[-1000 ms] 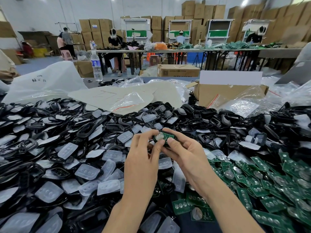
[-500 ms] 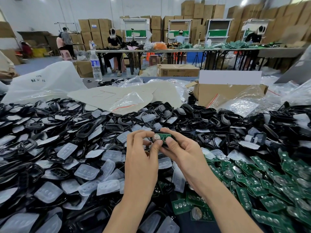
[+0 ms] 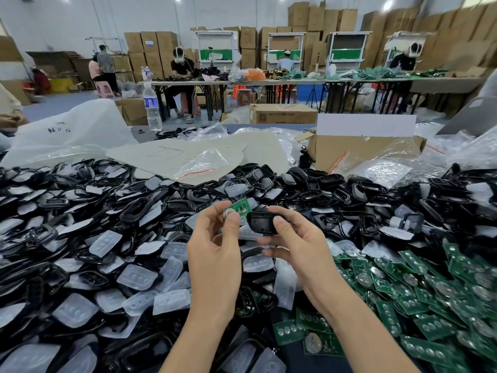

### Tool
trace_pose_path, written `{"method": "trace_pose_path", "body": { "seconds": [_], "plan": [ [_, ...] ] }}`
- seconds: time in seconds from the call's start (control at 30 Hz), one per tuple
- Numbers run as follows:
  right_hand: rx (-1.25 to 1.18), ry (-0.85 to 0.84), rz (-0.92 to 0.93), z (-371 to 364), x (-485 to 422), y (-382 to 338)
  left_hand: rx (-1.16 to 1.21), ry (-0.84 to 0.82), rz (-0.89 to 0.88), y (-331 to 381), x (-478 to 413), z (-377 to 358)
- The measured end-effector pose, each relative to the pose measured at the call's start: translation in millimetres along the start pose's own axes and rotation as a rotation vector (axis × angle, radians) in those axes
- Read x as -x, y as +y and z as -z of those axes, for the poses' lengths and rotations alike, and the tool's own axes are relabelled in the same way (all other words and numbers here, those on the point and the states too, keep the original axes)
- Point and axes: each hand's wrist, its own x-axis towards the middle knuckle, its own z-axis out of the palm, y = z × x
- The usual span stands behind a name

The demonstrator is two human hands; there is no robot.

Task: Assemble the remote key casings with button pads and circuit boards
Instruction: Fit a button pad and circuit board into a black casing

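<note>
My left hand [image 3: 215,246] pinches a small green circuit board [image 3: 240,207] with a round coin cell, held up at the middle of the view. My right hand [image 3: 293,242] grips a black key casing [image 3: 261,222] just to the right of the board; the two parts sit close together but apart. Below and left lies a heap of translucent button pads [image 3: 137,277] mixed with black casings [image 3: 67,208]. A pile of green circuit boards [image 3: 419,292] spreads at the lower right.
An open cardboard box [image 3: 360,149] stands behind the pile at the right, with plastic bags [image 3: 376,173] around it. A large white bag [image 3: 70,133] and a water bottle [image 3: 152,107] sit at the back left. Other people work at long tables [image 3: 269,82] beyond.
Earlier both hands held the circuit board and casing pressed together. Now they have drawn apart: the left hand keeps the board, the right hand holds the black casing alone.
</note>
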Motion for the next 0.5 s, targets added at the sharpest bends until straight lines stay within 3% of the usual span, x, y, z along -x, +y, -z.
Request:
{"method": "trace_pose_path", "body": {
  "seconds": [0.5],
  "plan": [
    [-0.051,0.02,-0.005,5.7,-2.1,0.2,0.028,-0.007,0.022,-3.5,-3.3,1.4]
  ]
}}
